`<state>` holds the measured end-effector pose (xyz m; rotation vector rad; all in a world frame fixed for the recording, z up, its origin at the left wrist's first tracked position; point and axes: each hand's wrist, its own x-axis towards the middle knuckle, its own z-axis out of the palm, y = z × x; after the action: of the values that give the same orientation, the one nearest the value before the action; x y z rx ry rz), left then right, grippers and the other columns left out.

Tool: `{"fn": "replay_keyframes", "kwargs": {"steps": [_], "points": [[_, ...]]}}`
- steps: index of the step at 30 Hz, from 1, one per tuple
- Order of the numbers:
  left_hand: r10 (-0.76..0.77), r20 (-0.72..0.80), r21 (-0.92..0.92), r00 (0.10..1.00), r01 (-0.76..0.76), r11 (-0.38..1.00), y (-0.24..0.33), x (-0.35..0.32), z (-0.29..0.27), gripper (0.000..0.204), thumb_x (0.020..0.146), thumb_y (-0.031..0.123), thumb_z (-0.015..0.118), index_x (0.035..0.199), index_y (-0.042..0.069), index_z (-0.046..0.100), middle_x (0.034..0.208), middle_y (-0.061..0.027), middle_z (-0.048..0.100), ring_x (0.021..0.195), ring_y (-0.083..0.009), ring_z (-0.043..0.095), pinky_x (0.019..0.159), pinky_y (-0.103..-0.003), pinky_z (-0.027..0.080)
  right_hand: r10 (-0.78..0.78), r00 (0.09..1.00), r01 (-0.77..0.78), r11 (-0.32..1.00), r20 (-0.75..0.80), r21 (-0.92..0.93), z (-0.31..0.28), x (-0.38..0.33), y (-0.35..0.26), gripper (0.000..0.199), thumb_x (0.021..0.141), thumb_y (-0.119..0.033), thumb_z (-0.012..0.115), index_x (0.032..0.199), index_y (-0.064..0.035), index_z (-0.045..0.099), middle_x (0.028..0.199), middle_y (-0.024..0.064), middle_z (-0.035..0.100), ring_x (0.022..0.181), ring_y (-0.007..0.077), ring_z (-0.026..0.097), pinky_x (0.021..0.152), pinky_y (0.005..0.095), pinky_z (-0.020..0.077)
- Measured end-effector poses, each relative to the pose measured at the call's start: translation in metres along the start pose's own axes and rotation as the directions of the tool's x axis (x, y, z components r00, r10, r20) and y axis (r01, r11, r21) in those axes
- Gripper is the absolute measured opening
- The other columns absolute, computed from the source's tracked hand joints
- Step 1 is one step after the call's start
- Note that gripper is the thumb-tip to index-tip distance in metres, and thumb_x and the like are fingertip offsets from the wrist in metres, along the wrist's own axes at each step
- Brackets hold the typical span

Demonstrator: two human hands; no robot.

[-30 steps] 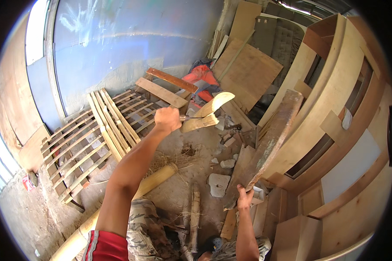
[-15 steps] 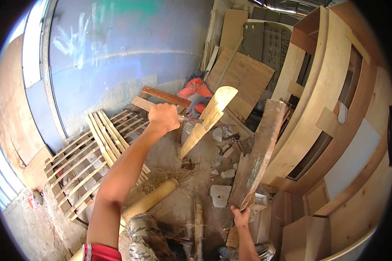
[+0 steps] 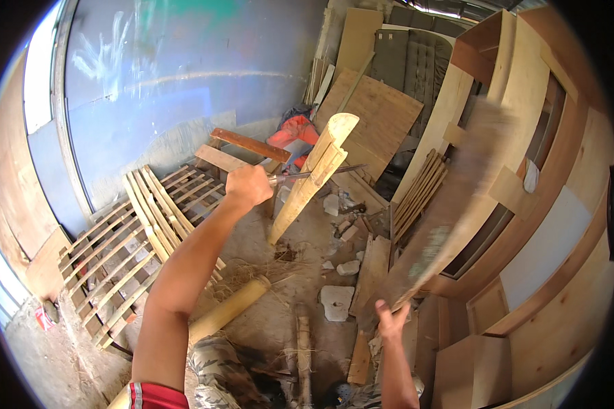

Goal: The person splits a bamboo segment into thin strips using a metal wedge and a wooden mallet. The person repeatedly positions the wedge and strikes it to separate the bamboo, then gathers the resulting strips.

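My left hand is closed around the handle of a machete. Its dark blade lies across a split bamboo piece, set in the cleft, with the tip sticking out on the right. The bamboo stands tilted on the dirt floor, its pale cut top parted in two. My right hand grips the lower end of a long brown wooden plank, raised to the right of the bamboo and apart from it. Motion blurs the plank's upper end.
A slatted bamboo rack lies left, a bamboo pole near my knee. A stone block and rubble sit on the floor. Wooden cabinet frames line the right side; a blue-grey wall and plywood sheet stand behind.
The plank has swung up and to the right, away from the bamboo, with my right hand rising a little. My left hand keeps its grip on the machete; the whole view has shifted slightly.
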<state>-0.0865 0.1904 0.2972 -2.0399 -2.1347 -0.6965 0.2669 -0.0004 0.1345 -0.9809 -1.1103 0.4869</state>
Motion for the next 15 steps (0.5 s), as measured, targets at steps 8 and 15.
{"fn": "replay_keyframes", "kwargs": {"steps": [8, 15], "points": [[0.07, 0.037, 0.059, 0.997, -0.072, 0.996, 0.01, -0.009, -0.014, 0.027, 0.081, 0.024, 0.065, 0.095, 0.002, 0.074, 0.099, -0.021, 0.072, 0.095, -0.0344, 0.071, 0.083, -0.042, 0.057, 0.366, 0.88, -0.239, 0.892, 0.302, -0.385, -0.025, -0.012, 0.013, 0.041, 0.079, -0.019, 0.076, 0.109, 0.0055, 0.063, 0.102, 0.0124, 0.068, 0.095, 0.0229, 0.062, 0.086, 0.0369, 0.049], [0.018, 0.013, 0.067, 1.0, -0.019, 0.998, -0.007, -0.004, -0.02, 0.025, 0.082, 0.02, 0.064, 0.097, 0.003, 0.074, 0.1, -0.0182, 0.073, 0.096, -0.0326, 0.071, 0.081, -0.041, 0.058, 0.439, 0.87, -0.319, 0.849, 0.225, -0.421, -0.025, -0.028, 0.0, 0.046, 0.082, -0.023, 0.074, 0.114, 0.0074, 0.06, 0.108, 0.0133, 0.067, 0.098, 0.0207, 0.061, 0.088, 0.0375, 0.0474]]}}
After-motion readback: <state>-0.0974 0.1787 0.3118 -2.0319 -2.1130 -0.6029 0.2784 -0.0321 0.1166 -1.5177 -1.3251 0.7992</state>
